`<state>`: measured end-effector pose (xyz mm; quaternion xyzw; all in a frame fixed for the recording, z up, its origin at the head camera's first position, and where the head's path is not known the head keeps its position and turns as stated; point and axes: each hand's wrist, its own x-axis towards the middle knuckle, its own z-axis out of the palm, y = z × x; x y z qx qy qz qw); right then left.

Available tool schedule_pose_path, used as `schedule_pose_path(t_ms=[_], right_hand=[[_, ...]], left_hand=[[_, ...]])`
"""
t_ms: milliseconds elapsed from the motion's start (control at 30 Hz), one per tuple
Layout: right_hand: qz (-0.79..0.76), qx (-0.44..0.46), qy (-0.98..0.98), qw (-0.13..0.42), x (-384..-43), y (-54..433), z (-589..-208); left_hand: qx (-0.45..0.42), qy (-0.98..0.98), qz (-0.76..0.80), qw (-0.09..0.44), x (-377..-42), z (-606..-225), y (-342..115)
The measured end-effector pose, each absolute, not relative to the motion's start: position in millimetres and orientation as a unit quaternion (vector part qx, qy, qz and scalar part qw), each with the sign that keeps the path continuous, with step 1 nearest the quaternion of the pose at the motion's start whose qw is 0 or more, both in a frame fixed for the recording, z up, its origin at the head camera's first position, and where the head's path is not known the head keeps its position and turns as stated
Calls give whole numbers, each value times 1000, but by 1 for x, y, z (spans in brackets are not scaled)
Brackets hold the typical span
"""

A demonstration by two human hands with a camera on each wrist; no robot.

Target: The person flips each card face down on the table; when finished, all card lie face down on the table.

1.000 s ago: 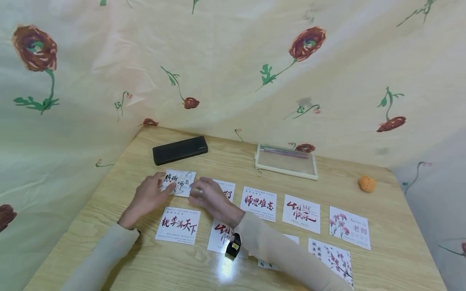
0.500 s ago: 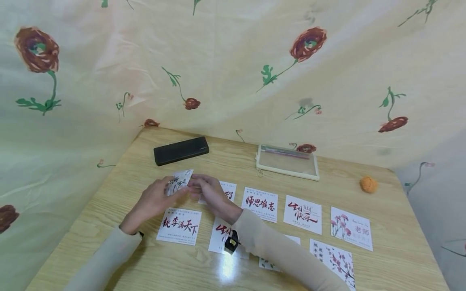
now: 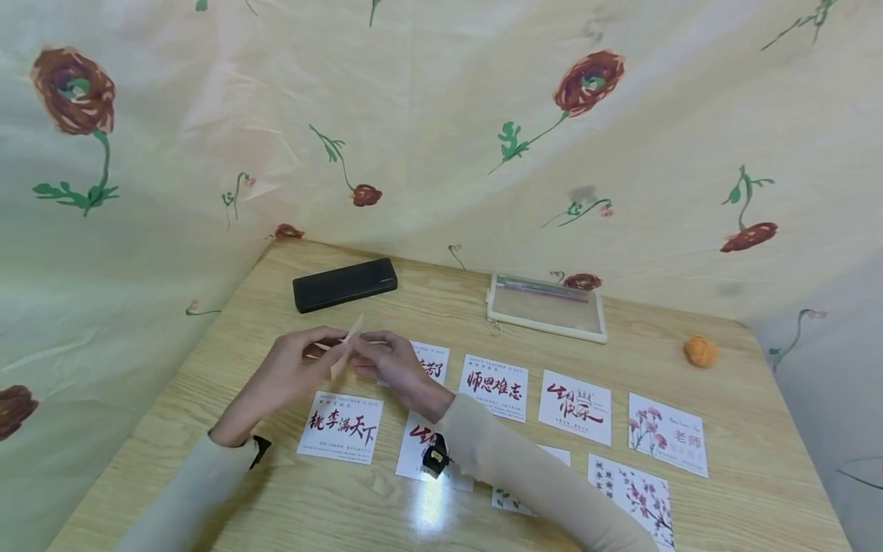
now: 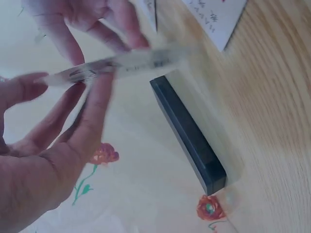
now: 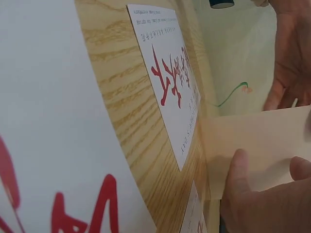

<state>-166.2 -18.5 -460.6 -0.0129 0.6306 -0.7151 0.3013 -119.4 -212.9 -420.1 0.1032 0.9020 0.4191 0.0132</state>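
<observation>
A small greeting card (image 3: 346, 349) is held up on edge between both hands over the back left of the table. My left hand (image 3: 290, 372) pinches it from the left, thumb on the near side. From the right, my right hand (image 3: 403, 369) holds it by the fingertips. In the right wrist view the card's plain cream back (image 5: 265, 133) shows, with right-hand fingers (image 5: 238, 170) against it. The left wrist view sees the card nearly edge-on and blurred, its dark lettering partly hidden by fingers. A card with red lettering (image 3: 340, 429) lies just in front of the hands.
Several more printed cards lie in two rows to the right, including a red-lettered card (image 3: 494, 387) and a pink-flower card (image 3: 667, 435). Behind stand a black case (image 3: 345, 285) and a clear zip pouch (image 3: 545, 308). An orange ball-like item (image 3: 700, 351) sits far right. Floral cloth surrounds the table.
The card lay flat, lettering up, between the hands; it has since been lifted and turned on edge. Both hands have closed in on it. The other cards stay put.
</observation>
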Motion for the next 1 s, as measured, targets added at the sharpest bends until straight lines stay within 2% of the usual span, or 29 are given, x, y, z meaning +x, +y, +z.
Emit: schedule_pose_path(t_ms=[233, 400, 700, 1000], right_hand=[[-682, 37, 675, 279, -167, -22, -459], [-675, 55, 689, 258, -170, -19, -459], [-663, 39, 711, 231, -185, -15, -463], [-641, 15, 739, 207, -198, -17, -464]], left_hand=[[75, 889, 449, -40, -121, -416, -218], [38, 888, 455, -57, -122, -417, -225], [3, 904, 424, -53, -129, -424, -245], [-37, 919, 392, -3, -139, -437, -249]])
